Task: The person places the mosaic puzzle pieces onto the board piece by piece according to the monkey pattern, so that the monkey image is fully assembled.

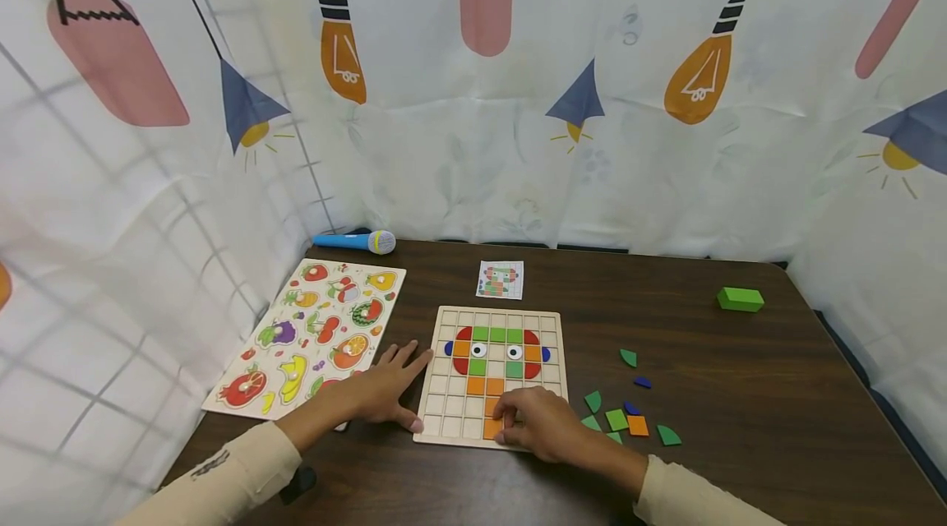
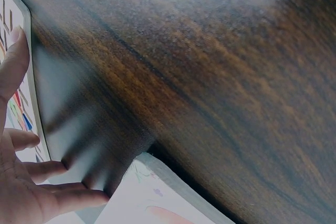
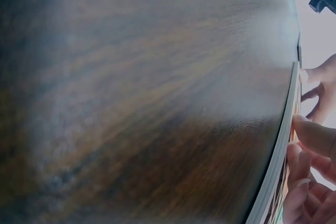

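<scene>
A wooden grid board (image 1: 454, 405) lies in the middle of the table, partly filled with red, green, orange and blue pieces and two white eye pieces. My right hand (image 1: 543, 425) is over its lower right part, thumb and fingers curled at an orange square tile (image 1: 491, 429) in the bottom row; its palm hides nearby cells. In the right wrist view the curled fingers (image 3: 299, 198) are at the board's edge. My left hand (image 1: 385, 390) spreads along the board's left side, its thumb (image 2: 16, 59) on the board in the left wrist view.
Loose green, blue and orange pieces (image 1: 637, 426) lie right of the board. A small picture card (image 1: 500, 279) lies behind it. A fruit puzzle board (image 1: 311, 345) is on the left, with a blue microphone (image 1: 348, 241) behind. A green block (image 1: 740, 299) sits at the far right.
</scene>
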The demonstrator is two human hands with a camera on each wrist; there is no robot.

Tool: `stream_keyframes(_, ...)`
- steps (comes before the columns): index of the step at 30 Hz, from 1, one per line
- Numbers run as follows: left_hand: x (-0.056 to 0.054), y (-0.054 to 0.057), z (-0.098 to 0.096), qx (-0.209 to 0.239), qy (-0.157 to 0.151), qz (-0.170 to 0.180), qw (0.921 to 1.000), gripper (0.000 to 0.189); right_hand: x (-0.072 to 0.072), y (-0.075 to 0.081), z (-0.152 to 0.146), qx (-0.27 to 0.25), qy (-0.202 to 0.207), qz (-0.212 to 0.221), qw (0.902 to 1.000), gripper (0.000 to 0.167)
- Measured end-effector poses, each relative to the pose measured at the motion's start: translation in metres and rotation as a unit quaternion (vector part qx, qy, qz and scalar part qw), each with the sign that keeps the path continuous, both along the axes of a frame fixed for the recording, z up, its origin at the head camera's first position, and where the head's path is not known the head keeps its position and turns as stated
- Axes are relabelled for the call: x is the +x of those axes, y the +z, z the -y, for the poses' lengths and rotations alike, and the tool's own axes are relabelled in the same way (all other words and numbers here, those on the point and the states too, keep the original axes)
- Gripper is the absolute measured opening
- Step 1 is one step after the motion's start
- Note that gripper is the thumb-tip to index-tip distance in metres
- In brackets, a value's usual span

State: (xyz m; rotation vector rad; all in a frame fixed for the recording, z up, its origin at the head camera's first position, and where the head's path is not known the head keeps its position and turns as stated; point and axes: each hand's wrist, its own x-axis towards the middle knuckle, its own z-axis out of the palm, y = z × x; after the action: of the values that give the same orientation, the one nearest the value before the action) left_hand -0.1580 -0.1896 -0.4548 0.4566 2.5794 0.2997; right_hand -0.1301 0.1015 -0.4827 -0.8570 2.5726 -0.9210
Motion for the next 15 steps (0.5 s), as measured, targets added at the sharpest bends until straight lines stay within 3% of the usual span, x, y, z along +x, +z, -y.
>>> stream_keyframes(7,0.000,-0.002,0.001,0.002,-0.003,-0.008,1.0000,0.108,0.001,0.000,0.000,0.007,-0.001,-0.006,1.0000,0.009)
stream_keyframes(15,0.001,-0.002,0.001,0.003,-0.003,-0.001,1.0000,0.108,-0.006,0.004,-0.017,-0.022,0.014,-0.006,0.9996,0.018)
